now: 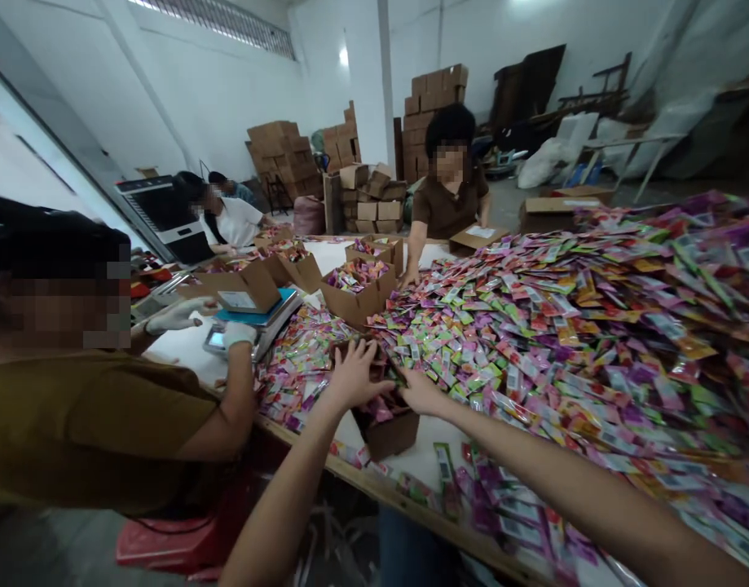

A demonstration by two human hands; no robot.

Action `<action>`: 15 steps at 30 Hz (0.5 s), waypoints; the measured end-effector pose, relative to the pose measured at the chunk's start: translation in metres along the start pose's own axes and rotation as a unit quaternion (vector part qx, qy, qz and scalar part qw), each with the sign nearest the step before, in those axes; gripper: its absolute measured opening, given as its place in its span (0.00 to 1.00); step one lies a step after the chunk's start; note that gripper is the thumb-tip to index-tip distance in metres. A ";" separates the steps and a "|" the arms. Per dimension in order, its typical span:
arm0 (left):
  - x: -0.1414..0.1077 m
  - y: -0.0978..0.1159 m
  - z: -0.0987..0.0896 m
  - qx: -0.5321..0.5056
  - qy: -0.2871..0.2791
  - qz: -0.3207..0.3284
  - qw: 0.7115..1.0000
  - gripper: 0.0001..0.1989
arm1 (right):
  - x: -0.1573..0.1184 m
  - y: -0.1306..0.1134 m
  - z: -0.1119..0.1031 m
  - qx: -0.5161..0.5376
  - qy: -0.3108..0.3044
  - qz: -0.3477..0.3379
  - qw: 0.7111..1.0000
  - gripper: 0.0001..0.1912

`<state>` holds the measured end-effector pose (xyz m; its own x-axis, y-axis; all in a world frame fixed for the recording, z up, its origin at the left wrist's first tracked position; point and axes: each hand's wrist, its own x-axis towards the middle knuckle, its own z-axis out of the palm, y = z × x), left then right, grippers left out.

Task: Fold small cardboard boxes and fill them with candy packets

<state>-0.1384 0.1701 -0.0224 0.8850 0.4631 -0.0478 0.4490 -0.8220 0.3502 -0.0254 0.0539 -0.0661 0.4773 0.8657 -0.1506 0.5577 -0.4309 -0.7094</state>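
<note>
A small open cardboard box filled with colorful sachets stands near the table's front edge. My left hand lies over the top of this box, its fingers spread across the sachets and the far-left rim. At the box's right rim, my right hand has its fingers bent and closed on the cardboard edge; part of the fingers is hidden. Loose sachets in pink, purple, green and orange lie heaped just beyond and to the right of my right hand.
Another filled carton stands farther back. To the left, a person with gloved hands is at a scale bearing a carton. A second person reaches into the heap across the table. The wooden table edge runs before me.
</note>
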 end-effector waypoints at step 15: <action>0.016 0.002 -0.012 0.164 -0.120 -0.014 0.979 0.47 | -0.056 0.045 -0.022 0.159 0.095 0.000 0.983 0.21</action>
<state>-0.1243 0.1797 -0.0115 0.8576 0.4284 -0.2844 0.4542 -0.8904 0.0284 -0.0121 -0.0190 -0.0743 0.6122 0.7897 -0.0403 0.3321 -0.3031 -0.8932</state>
